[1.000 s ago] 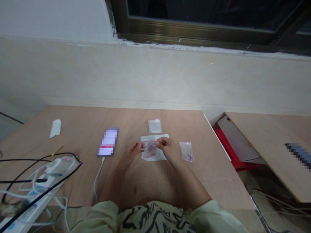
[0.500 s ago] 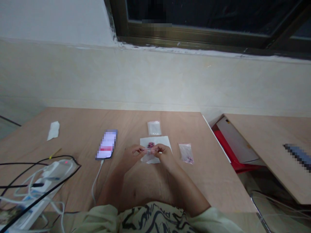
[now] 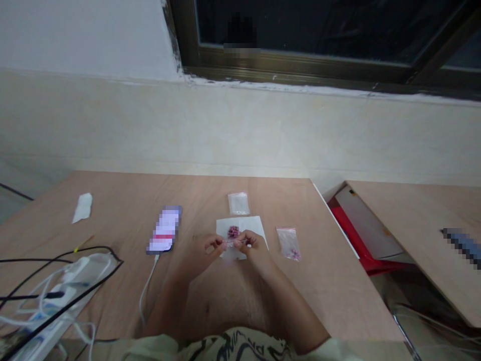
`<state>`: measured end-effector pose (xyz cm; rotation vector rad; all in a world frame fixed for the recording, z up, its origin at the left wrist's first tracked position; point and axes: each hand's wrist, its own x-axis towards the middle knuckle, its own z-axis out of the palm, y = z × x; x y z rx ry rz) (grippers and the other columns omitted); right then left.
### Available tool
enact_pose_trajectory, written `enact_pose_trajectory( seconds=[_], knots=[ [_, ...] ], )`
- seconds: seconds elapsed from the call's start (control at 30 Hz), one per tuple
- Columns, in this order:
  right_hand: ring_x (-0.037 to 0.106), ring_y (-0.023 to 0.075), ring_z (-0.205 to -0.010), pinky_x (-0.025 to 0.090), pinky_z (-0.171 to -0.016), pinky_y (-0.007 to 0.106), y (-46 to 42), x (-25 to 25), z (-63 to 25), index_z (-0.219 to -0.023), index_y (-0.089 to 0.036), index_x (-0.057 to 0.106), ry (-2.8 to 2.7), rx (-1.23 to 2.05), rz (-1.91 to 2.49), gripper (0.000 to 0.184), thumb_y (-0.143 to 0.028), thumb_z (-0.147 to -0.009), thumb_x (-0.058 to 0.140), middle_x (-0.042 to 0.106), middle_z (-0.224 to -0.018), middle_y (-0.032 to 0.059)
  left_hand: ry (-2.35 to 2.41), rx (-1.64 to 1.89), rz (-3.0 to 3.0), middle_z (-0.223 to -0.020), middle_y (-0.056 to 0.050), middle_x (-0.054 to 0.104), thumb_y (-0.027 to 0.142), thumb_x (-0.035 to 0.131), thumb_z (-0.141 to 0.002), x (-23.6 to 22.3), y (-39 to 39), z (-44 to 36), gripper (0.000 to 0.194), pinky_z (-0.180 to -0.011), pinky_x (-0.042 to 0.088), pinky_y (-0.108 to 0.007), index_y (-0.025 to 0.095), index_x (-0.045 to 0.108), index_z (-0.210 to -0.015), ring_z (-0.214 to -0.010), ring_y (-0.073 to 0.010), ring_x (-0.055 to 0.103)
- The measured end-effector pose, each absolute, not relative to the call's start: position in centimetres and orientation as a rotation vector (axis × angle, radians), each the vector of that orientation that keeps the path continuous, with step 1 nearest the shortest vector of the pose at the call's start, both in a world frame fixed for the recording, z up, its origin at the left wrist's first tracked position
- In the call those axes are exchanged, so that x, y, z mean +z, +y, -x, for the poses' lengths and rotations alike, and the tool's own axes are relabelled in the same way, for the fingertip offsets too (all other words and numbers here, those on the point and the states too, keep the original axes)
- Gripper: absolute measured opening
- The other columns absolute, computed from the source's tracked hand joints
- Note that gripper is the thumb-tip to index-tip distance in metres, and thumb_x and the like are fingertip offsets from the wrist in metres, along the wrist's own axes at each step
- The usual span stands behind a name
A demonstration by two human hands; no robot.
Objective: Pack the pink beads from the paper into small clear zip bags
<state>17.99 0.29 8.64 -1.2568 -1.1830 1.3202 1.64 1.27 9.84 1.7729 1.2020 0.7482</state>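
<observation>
My left hand (image 3: 211, 247) and my right hand (image 3: 253, 243) meet over a white sheet of paper (image 3: 257, 224). Both pinch the top edge of a small clear plastic bag (image 3: 230, 252), the left thumb and finger at one end, the right at the other. Its lower part hangs toward me and is hard to make out. Just beyond my fingertips, a small heap of pink and dark red beads (image 3: 233, 231) lies on the paper. To the right of my right hand is another clear bag (image 3: 288, 244) with a few pink pieces in its lower corner.
Behind the paper lies a flat packet of clear bags (image 3: 238, 203). A phone (image 3: 164, 229) on a white cable is at left, with a white scrap (image 3: 82, 207) farther out. A power strip (image 3: 80, 281) with tangled cables fills the near left. Another table (image 3: 424, 220) stands right.
The view has tilted up slightly, so everything sits a little lower. My hands keep their pinch on the bag, and its lower part shows less than before.
</observation>
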Motion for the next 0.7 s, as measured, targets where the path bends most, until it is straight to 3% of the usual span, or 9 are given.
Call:
enact_pose_trajectory(
  seconds=[0.2, 0.43, 0.7],
  knots=[
    [0.047, 0.0111, -0.053, 0.034, -0.052, 0.023, 0.1, 8.0, -17.9, -0.063, -0.017, 0.057, -1.13, 1.45, 1.193, 0.026, -0.042, -0.058, 0.065, 0.057, -0.059, -0.0007, 1.221, 0.793, -1.835, -0.064, 0.0, 0.058, 0.033, 0.049, -0.074, 9.6, 0.9, -1.8, 0.021, -0.062, 0.039, -0.023, 0.017, 0.06, -0.066, -0.065, -0.0136, 0.052],
    [0.044, 0.0093, -0.046, 0.033, -0.048, 0.022, 0.8, 8.8, -18.2, -0.051, -0.017, 0.053, -0.925, 1.549, 1.163, 0.029, -0.041, -0.049, 0.07, 0.054, -0.05, -0.003, 1.289, 0.805, -1.75, -0.063, 0.0, 0.058, 0.033, 0.051, -0.072, 9.4, 1.3, -1.1, 0.02, -0.061, 0.04, -0.024, 0.018, 0.061, -0.063, -0.064, -0.014, 0.053],
    [0.046, 0.011, -0.051, 0.035, -0.054, 0.024, 1.4, 8.7, -18.6, -0.052, -0.016, 0.056, -1.0, 1.45, 1.203, 0.032, -0.046, -0.053, 0.067, 0.054, -0.051, -0.0011, 1.315, 0.847, -1.678, -0.063, 0.0, 0.056, 0.033, 0.05, -0.072, 9.4, 1.9, -1.1, 0.02, -0.061, 0.04, -0.023, 0.017, 0.059, -0.063, -0.064, -0.014, 0.052]
  ],
)
